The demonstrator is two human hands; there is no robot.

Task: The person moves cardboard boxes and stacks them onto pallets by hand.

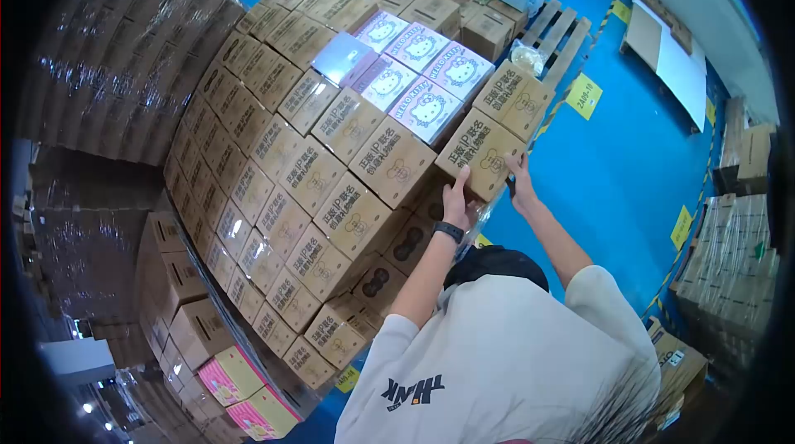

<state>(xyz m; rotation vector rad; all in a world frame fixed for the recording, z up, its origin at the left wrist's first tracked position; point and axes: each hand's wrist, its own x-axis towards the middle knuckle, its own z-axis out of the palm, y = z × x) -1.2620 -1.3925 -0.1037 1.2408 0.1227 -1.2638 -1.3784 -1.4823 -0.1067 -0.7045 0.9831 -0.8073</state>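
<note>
A brown cardboard carton (472, 143) with black printed characters sits at the near right corner of a large stack of matching cartons (348, 208). My left hand (458, 200), with a dark watch on the wrist, grips its near left edge, the thumb on top. My right hand (520, 182) holds its right near corner, fingers against the side. Another carton (513, 100) stands directly behind it. Pink and purple Hello Kitty boxes (425, 108) lie to its left, on top of the stack. The undersides of both hands are hidden.
A wooden pallet (563, 38) and more cartons (489, 30) stand at the back. Film-wrapped stacks (124, 55) rise on the left, others (733, 249) at the right. Flat boards (667, 55) lean near the wall. The blue floor (617, 187) bears yellow labels (585, 96).
</note>
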